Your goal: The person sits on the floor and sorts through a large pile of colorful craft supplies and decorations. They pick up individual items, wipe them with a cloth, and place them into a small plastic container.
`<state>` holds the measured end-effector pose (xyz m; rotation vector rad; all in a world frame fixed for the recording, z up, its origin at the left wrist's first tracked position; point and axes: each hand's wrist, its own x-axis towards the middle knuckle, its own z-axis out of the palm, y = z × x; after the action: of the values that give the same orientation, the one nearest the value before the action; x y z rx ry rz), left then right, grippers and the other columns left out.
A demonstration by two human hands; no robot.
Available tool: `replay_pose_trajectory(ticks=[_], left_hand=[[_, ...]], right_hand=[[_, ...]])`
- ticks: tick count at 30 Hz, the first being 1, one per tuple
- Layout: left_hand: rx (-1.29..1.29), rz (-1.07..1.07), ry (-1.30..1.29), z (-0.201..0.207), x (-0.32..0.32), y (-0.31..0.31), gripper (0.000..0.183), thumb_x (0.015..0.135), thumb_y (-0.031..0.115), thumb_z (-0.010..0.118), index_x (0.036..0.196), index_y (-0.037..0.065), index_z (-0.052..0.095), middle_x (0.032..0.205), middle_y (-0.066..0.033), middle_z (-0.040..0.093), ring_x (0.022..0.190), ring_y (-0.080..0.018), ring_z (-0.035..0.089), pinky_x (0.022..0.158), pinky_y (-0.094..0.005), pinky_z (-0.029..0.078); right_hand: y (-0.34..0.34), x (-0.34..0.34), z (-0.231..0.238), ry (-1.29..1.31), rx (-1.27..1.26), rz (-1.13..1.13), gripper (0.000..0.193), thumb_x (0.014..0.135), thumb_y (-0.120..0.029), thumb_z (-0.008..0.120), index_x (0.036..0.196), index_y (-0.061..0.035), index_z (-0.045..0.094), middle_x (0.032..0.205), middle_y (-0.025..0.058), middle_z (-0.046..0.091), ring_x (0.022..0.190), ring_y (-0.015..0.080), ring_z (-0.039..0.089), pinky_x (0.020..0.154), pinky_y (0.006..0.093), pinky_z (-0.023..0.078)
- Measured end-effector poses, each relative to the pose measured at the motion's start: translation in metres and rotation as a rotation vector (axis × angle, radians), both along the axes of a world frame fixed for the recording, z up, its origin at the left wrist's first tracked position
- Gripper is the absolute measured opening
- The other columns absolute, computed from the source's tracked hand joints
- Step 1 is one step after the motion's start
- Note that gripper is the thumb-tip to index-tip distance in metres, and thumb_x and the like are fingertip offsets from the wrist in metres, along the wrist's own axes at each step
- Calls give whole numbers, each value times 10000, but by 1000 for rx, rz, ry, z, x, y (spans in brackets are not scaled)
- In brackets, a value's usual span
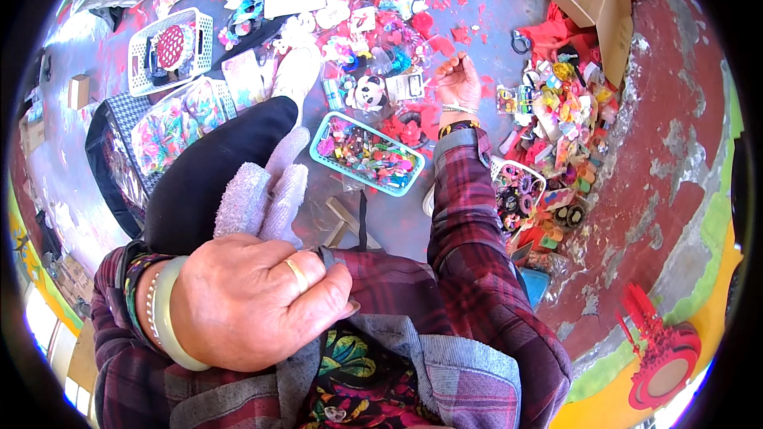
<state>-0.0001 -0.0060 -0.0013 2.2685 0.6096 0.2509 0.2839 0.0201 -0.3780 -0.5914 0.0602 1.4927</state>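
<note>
My left hand (246, 298) is close to me over my lap, its fingers curled in. A pale lilac fuzzy cloth piece (266, 195) with long rounded lobes sticks out from its far side, gripped in the fingers, whose tips are hidden. My right hand (458, 87) reaches forward above the scattered goods, palm up and fingers loosely bent apart, with nothing visible in it. Left of that hand lie a panda-faced item (366, 94) and small packets. Nearer to me stands a light blue basket (334, 165) filled with small colourful pieces.
A white basket (137, 65) with a red dotted item stands at left, near a checked bag (119, 114) with patterned packets. Mixed trinkets (556, 107) are heaped at right beside an open cardboard box (616, 40). A red-framed round object (664, 373) lies far right.
</note>
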Motion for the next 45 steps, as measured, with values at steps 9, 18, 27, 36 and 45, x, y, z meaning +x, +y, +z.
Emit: replay_pose_trajectory(ticks=[9,18,27,36,45], left_hand=[[20,-1,30,-5,-7,4,286,584,166,683,795,18,559,586,-11,418,439,-122,452,354,-246,346],[-2,-52,42,-4,-13,11,255,615,152,667,783,4,546,551,0,393,419,-112,431,341,-236,328],[41,-1,37,-2,-15,7,189,585,138,547,755,58,565,596,13,418,468,-87,420,382,-209,325],[32,14,32,0,-10,-2,197,606,136,638,763,40,567,611,1,433,477,-105,454,387,-224,348],[50,-20,25,3,-8,-3,145,631,122,607,735,38,553,605,12,426,474,-87,438,398,-214,336]], right_hand=[[38,-24,-47,-1263,-402,359,130,748,-110,559,866,-57,574,699,44,575,636,145,556,532,254,434],[73,-75,-50,-2200,-594,792,422,641,-385,615,883,-41,589,832,185,592,834,314,572,736,377,453],[19,14,-65,-429,-284,396,170,781,-56,512,946,-36,551,828,85,591,704,156,566,603,257,458],[-15,6,15,-158,25,219,287,727,39,468,1007,-28,467,906,95,561,788,170,548,668,277,454],[-16,-10,39,-298,53,319,223,710,50,434,910,-18,505,895,85,546,805,160,529,680,270,444]])
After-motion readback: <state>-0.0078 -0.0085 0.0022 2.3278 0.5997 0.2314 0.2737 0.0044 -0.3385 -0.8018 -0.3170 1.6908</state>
